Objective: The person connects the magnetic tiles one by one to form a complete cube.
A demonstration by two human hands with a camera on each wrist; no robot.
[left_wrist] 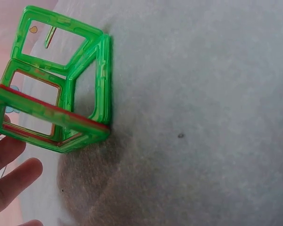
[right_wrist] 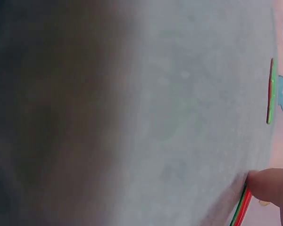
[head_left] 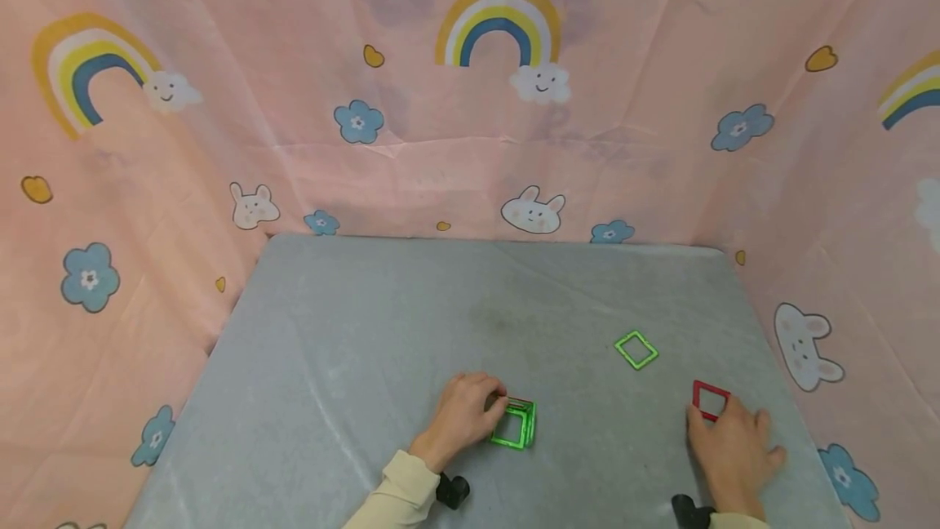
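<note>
A: Start with the head view. What step is in hand?
B: Building with square magnetic tiles, I'd say. The left hand (head_left: 458,419) pinches the left side of a green frame (head_left: 530,427) near the middle of the grey table (head_left: 367,333). Away to the right, the right hand (head_left: 734,447) has thumb and fingers clamped on a red tile (head_left: 711,387).
A: Any spare piece?
B: A green tile (head_left: 627,356) lies farther off, between the hands but closer to the right one.
A: And the next move?
B: My judgement: it calls for bringing the red tile leftward to the frame while the left hand keeps the walls steady. A careless knock could fold them.
A: Now the left wrist view. What does it add?
B: Depth. The frame shows as several upright walls around a hollow, one of them angled outward, and the near-hand wall has a red layer along its green edge. The fingers there are spread, one behind that wall and one in front.
A: And the right wrist view?
B: One fingertip sits on the end of the red tile, seen edge-on with a green strip beside the red; the head view shows only red. The spare also shows a dark reddish edge. The thumb is out of sight, and I can't tell whether the held tile is off the table.
</note>
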